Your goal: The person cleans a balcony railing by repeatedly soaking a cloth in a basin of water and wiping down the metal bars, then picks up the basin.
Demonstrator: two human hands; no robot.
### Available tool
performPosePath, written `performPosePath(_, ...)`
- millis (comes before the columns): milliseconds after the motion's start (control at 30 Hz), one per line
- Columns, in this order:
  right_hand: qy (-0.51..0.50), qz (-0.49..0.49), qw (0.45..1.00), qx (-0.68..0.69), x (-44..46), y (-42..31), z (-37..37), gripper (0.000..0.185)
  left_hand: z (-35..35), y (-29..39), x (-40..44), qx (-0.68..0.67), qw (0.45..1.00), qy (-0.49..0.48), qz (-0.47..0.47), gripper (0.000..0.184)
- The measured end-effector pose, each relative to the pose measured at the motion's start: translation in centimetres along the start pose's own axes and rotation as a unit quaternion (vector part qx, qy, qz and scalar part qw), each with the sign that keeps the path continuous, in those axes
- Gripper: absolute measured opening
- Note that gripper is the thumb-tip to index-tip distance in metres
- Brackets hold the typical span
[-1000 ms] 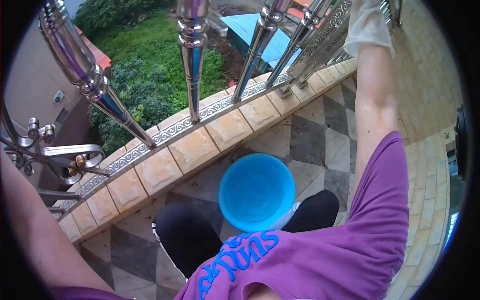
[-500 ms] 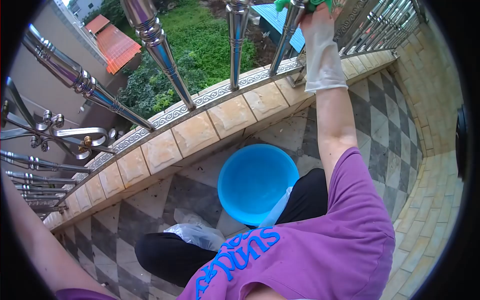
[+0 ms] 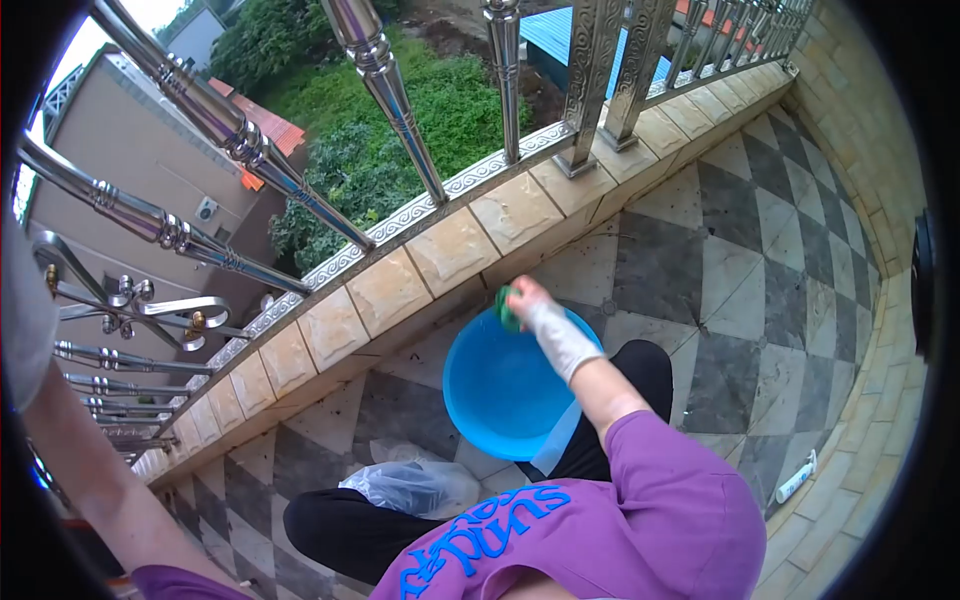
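My right hand (image 3: 526, 297), in a thin translucent glove, is closed round a crumpled green cloth (image 3: 508, 310). It hangs over the far rim of a round blue basin (image 3: 505, 385) on the floor between my legs. At the left edge, my raised left arm ends in a pale, blurred glove (image 3: 28, 310); its fingers are out of sight. Beyond the basin stands a shiny metal railing (image 3: 395, 110) on a low stone-tiled ledge (image 3: 440, 250).
Clear plastic (image 3: 415, 487) covers one of my feet or lies over it. A white bottle (image 3: 797, 478) lies by the tiled wall (image 3: 825, 500) at right. The floor (image 3: 745, 290) has grey and white checks. Greenery (image 3: 430, 110) grows outside the railing.
My right hand has come down from the upper part of the railing to the basin, bringing the green cloth. The view has shifted, and the white bottle has come into sight.
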State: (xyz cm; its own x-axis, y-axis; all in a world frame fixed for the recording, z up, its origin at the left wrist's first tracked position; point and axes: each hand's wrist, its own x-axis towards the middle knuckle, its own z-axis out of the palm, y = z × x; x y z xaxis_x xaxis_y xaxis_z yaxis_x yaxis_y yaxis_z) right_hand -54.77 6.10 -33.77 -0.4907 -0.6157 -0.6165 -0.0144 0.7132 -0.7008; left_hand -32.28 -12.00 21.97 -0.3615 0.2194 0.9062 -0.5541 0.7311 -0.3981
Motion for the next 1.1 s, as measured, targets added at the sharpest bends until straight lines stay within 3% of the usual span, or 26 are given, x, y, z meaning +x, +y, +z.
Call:
performPosePath(67, -0.059, 0.007, 0.982, -0.179, 0.3, 4.8, 3.3, 0.033, 1.9, 6.6, -1.3, -0.07, 0.987, -0.049, 0.138, 0.027)
performPosePath(100, -0.028, 0.001, 0.968, -0.25, 3.9, 10.4, 6.0, 0.033, 2.8, 8.7, -2.0, -0.084, 0.973, -0.082, 0.198, 0.026)
performPosePath(133, 0.016, 0.116, 0.96, -0.255, 1.4, 9.6, 5.0, 0.034, 3.6, 10.4, -2.5, -0.099, 0.959, -0.095, 0.247, 0.025)
performPosePath(200, 0.115, 0.101, 0.961, -0.232, 0.6, 12.0, 3.2, 0.033, 5.3, 10.7, -1.7, -0.14, 0.933, -0.044, 0.33, 0.025)
performPosePath(233, 0.201, 0.18, 0.958, -0.101, 0.9, 13.4, 3.3, 0.039, 6.2, 10.4, -0.7, -0.164, 0.914, -0.005, 0.372, 0.027)
performPosePath(300, 0.212, 0.189, 0.954, -0.092, -0.2, 12.9, 1.8, 0.044, 8.1, 8.9, 1.5, -0.187, 0.886, 0.052, 0.421, 0.03)
performPosePath(400, 0.243, 0.126, 0.945, -0.18, 0.7, 14.9, 0.3, 0.044, 9.4, 7.8, 2.0, -0.124, 0.933, 0.088, 0.325, 0.033)
performPosePath(567, 0.291, 0.158, 0.928, -0.169, 2.7, 18.0, -3.4, 0.043, 10.8, 8.6, -0.4, -0.053, 0.98, 0.155, 0.109, 0.037)
performPosePath(600, 0.292, 0.195, 0.929, -0.114, 1.9, 17.0, -5.1, 0.042, 11.7, 8.9, -0.8, -0.051, 0.983, 0.161, 0.074, 0.037)
performPosePath(633, 0.307, 0.216, 0.923, -0.079, 1.8, 16.9, -6.3, 0.04, 12.7, 9.2, -1.1, -0.055, 0.985, 0.156, 0.041, 0.038)
performPosePath(667, 0.321, 0.217, 0.919, -0.071, 2.0, 17.4, -7.4, 0.04, 13.0, 9.1, -0.6, -0.201, 0.976, 0.084, -0.009, 0.025)
performPosePath(767, 0.375, 0.286, 0.879, 0.071, 1.6, 16.6, -11.3, 0.039, 20.0, 9.2, -2.8, -0.103, 0.973, 0.179, -0.103, 0.063)
performPosePath(800, 0.413, 0.296, 0.852, 0.123, 2.0, 16.9, -12.5, 0.041, 21.8, 8.8, -3.6, -0.151, 0.967, 0.134, -0.157, 0.074)
performPosePath(833, 0.449, 0.306, 0.821, 0.174, 2.5, 17.9, -13.7, 0.043, 22.5, 8.9, -3.9, -0.265, 0.951, 0.098, -0.128, 0.07)
performPosePath(900, 0.441, 0.284, 0.849, 0.061, 5.1, 22.7, -17.4, 0.043, 23.7, 8.9, -4.2, -0.208, 0.923, -0.051, -0.318, 0.063)
performPosePath(933, 0.427, 0.224, 0.875, 0.039, 6.7, 25.8, -19.7, 0.041, 23.8, 9.1, -5.0, -0.356, 0.873, -0.048, -0.329, 0.058)
performPosePath(967, 0.409, 0.162, 0.898, 0.019, 8.3, 28.9, -21.7, 0.039, 23.5, 9.8, -5.5, -0.396, 0.849, -0.054, -0.346, 0.054)
performPosePath(1033, 0.409, 0.156, 0.898, 0.039, 9.2, 30.3, -25.3, 0.044, 24.0, 9.6, -6.0, -0.458, 0.806, -0.066, -0.368, 0.046)
performPosePath(1100, 0.346, 0.141, 0.924, -0.087, 7.5, 29.1, -25.7, 0.048, 25.5, 8.2, -6.0, -0.578, 0.716, -0.092, -0.38, 0.038)
